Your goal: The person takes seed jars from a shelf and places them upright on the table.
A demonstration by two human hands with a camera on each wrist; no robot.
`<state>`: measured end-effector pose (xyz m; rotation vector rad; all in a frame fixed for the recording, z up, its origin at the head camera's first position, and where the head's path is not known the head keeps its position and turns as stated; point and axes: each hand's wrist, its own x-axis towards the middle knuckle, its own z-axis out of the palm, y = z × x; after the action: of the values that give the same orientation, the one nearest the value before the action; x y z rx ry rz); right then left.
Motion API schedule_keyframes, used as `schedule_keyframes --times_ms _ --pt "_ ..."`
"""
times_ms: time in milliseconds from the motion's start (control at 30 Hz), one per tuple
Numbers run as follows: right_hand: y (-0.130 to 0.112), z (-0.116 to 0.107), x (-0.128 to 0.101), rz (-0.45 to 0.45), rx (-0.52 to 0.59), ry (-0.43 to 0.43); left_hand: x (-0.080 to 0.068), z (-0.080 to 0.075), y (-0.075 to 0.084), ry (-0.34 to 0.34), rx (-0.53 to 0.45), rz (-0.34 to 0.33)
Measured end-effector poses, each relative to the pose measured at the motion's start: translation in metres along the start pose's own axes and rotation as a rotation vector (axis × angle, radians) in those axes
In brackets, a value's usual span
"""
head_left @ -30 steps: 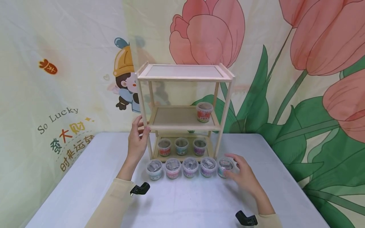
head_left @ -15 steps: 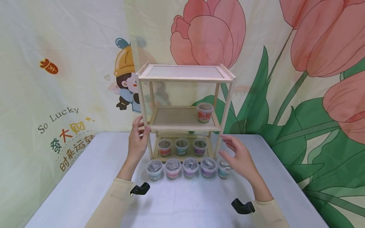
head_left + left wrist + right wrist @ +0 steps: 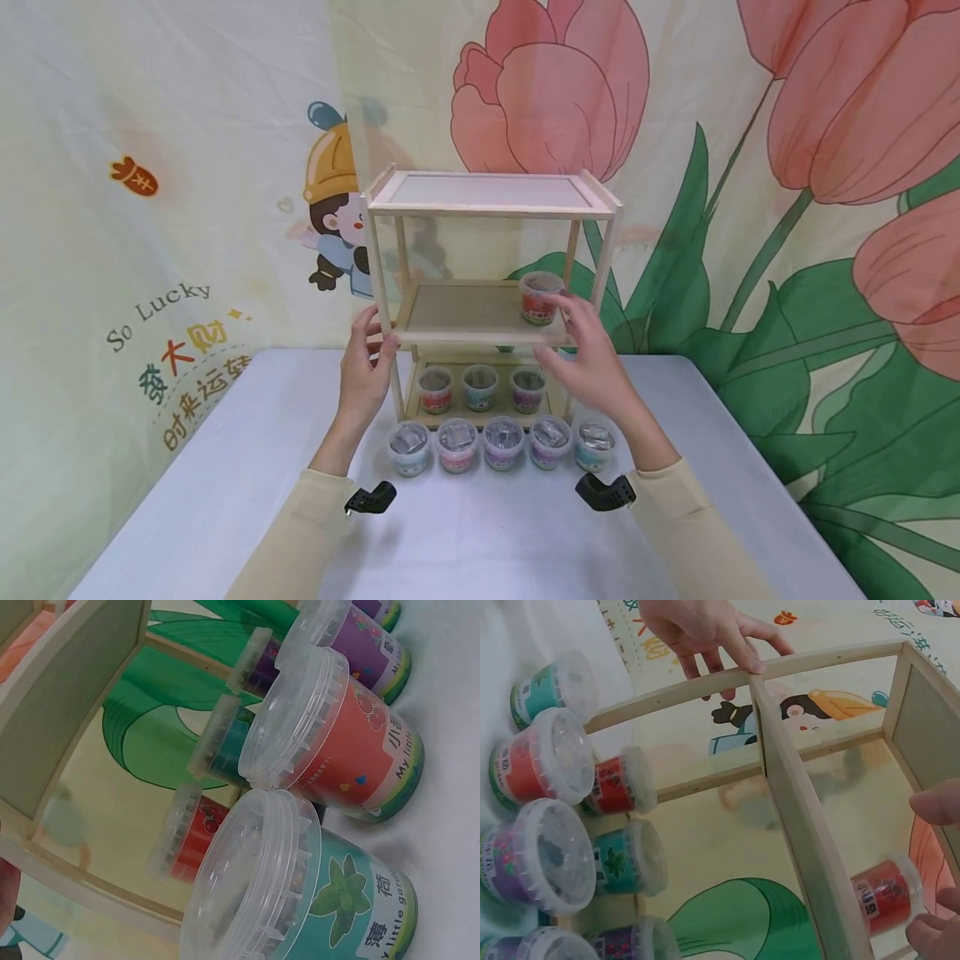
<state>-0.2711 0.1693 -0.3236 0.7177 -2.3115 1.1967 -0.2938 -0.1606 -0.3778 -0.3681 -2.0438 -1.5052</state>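
The shelf [image 3: 491, 200] is pale wood. The tub [image 3: 538, 297] on its middle level has a red label. The backdrop [image 3: 750, 167] shows pink tulips with green leaves. The table [image 3: 225, 500] is white.

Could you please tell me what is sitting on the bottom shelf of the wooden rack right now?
On the wooden rack, the bottom shelf holds three lidded tubs: red, teal and purple. The right hand covers that shelf's right end, so anything there cannot be seen.

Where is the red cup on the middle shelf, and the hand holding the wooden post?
red cup [image 3: 538, 300], head view, on its label.
left hand [image 3: 363, 375], head view, on the back of the hand.
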Motion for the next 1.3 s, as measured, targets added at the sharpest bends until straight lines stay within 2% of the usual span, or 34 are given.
schedule_keyframes --times_ms 300,533,700,867,1000,1167,1300 --pt "-0.003 0.007 0.030 0.113 -0.062 0.031 0.000 0.001 -0.001 0.003 0.005 0.001" --pt "0.006 0.013 0.049 0.190 -0.042 0.039 0.000 0.000 0.001 -0.005 0.012 0.010" --pt "0.015 0.015 0.058 0.245 -0.011 0.026 0.000 0.000 0.002 -0.009 0.013 0.002" --pt "0.021 0.018 0.062 0.291 -0.038 0.006 0.000 -0.001 0.002 -0.005 0.013 0.007" --pt "0.024 0.020 0.063 0.285 -0.055 0.003 0.000 -0.001 0.001 0.001 0.010 0.020" --pt "0.028 0.023 0.062 0.231 -0.072 0.007 0.000 -0.001 0.000 0.006 0.010 0.012" --pt "0.029 0.023 0.059 0.204 -0.046 0.008 0.001 -0.001 0.000 -0.004 0.005 0.000"
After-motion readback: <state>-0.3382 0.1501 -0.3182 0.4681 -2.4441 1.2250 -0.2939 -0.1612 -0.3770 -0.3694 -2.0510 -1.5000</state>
